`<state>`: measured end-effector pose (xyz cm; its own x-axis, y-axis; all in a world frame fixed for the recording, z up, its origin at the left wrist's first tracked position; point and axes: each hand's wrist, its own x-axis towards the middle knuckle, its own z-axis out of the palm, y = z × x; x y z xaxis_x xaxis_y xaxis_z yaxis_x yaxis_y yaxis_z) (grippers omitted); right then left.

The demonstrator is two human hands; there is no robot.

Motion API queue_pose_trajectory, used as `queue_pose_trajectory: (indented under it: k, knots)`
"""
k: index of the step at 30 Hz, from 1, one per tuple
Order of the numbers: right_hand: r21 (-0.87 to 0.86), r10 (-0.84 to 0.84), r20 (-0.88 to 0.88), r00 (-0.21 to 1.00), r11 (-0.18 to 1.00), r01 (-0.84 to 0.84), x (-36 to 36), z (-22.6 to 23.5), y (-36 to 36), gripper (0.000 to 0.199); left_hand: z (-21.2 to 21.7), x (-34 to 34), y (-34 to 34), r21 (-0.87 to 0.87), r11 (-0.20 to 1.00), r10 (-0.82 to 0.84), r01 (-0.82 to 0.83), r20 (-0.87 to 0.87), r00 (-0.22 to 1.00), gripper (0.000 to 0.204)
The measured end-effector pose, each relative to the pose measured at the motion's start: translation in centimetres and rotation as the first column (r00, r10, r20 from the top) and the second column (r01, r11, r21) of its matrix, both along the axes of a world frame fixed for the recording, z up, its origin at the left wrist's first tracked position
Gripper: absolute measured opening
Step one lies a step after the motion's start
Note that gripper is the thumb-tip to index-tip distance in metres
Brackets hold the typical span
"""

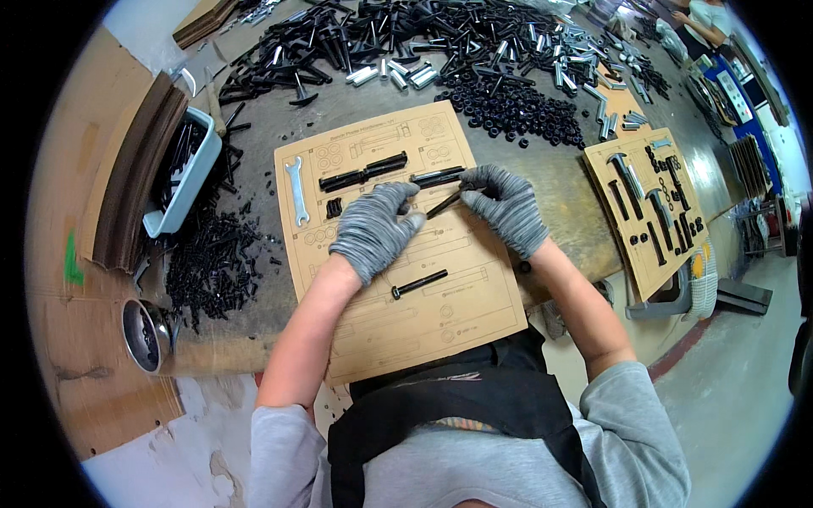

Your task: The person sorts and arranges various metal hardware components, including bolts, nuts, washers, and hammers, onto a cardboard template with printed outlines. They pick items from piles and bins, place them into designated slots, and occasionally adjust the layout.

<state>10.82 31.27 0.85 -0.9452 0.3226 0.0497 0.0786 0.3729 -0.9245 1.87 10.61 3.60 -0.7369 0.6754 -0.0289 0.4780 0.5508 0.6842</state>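
Broadly, we log a worn counter (563, 193), with a heap of black and silver hardware (364, 38) at its far side. Nearer lies a printed cardboard sheet (483, 309). Over its middle: left hand (377, 233) and right hand (506, 207), both grey-gloved. Far left on the sheet, a silver wrench (295, 191); nearer, a black bolt (419, 284). Between the hands, over the sheet, we note a slim black rod (442, 206), right end pinched by the right hand; whether the left grips anything, we cannot tell.

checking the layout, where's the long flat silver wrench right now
In the head view, the silver wrench lies near the left edge of the cardboard sheet, left of the long black bolts.
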Motion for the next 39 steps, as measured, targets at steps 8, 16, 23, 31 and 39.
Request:
queue_pose_trajectory:
  k: [8, 16, 23, 31, 39]
  knots:
    - [0.434, 0.061, -0.065, 0.996, 0.900, -0.027, 0.6, -0.3, 1.4, 0.023, -3.0, 0.1, 1.6, 0.024, 0.997, -0.067, 0.076, -0.269, 0.961, 0.020]
    - [0.519, 0.058, -0.105, 0.993, 0.855, 0.005, 1.1, 0.3, 0.8, 0.024, -2.1, -0.1, 1.3, 0.041, 0.996, -0.077, 0.085, -0.174, 0.982, 0.021]
    - [0.681, 0.456, -0.017, 0.890, 0.656, -0.324, 2.9, 2.4, -4.2, 0.026, -2.0, -0.5, -4.0, 0.148, 0.989, 0.007, -0.023, 0.109, 0.994, 0.025]
    - [0.552, 0.636, 0.203, 0.745, 0.554, -0.624, 4.4, 3.2, -9.9, 0.022, 0.0, 3.7, -11.0, 0.203, 0.957, 0.134, -0.208, 0.327, 0.935, 0.024]
    - [0.543, 0.651, 0.281, 0.705, 0.497, -0.676, 7.6, 2.7, -15.0, 0.023, -0.2, 9.9, -16.2, 0.099, 0.992, 0.072, -0.083, 0.109, 0.991, 0.021]
